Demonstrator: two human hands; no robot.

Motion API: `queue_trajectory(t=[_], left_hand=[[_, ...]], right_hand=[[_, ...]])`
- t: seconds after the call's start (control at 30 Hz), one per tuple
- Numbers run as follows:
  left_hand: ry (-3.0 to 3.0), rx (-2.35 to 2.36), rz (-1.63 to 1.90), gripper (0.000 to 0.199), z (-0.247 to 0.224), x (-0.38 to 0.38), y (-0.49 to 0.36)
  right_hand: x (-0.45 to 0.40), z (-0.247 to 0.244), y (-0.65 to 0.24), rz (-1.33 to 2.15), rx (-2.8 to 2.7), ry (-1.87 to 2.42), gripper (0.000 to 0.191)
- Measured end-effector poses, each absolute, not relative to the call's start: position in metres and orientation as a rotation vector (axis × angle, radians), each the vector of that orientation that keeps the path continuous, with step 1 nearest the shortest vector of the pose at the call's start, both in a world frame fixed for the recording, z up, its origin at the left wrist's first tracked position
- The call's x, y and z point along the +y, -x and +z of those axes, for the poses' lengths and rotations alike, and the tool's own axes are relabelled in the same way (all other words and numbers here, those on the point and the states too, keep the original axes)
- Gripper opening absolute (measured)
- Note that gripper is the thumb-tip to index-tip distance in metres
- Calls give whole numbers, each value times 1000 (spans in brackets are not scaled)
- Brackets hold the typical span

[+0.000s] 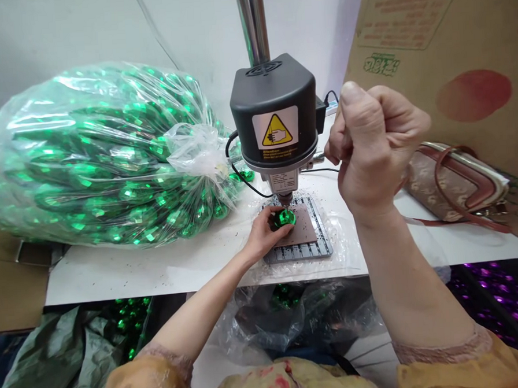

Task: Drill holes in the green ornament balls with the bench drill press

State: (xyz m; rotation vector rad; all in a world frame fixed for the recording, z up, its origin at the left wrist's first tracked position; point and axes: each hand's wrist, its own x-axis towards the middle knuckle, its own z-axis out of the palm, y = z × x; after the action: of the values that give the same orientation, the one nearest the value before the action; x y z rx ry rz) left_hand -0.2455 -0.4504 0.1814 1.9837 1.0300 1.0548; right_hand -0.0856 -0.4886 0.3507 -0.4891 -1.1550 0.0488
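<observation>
My left hand (265, 234) pinches a shiny green faceted ball (285, 217) between thumb and fingers. The ball sits on a brown board (306, 223) that lies on the slotted metal base (323, 249) of a small bench drill press (274, 109). Right above the ball is the drill's chuck (285, 198); whether the bit touches the ball I cannot tell. My right hand (369, 147), raised at the machine's right side, is closed round the drill press lever (320, 158), most of which the fingers hide.
A big clear bag (109, 161) of green shiny balls fills the table's left side. On the right are a brown handbag (449, 178) and a tall cardboard box (429, 46). Dark shavings dot the white table (150, 269). Clear plastic (257, 321) hangs below its front edge.
</observation>
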Motion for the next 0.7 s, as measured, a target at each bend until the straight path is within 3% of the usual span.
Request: queue_trajectory(t=[0.4,0.7], left_hand=[[-1782,923,1188,51,162,-459,227],[-1768,896,1160,51,161,-459,229]], right_hand=[[-492,350,86,69,-1147,469,43],[-495,323,91,-59,-1057,408,55]])
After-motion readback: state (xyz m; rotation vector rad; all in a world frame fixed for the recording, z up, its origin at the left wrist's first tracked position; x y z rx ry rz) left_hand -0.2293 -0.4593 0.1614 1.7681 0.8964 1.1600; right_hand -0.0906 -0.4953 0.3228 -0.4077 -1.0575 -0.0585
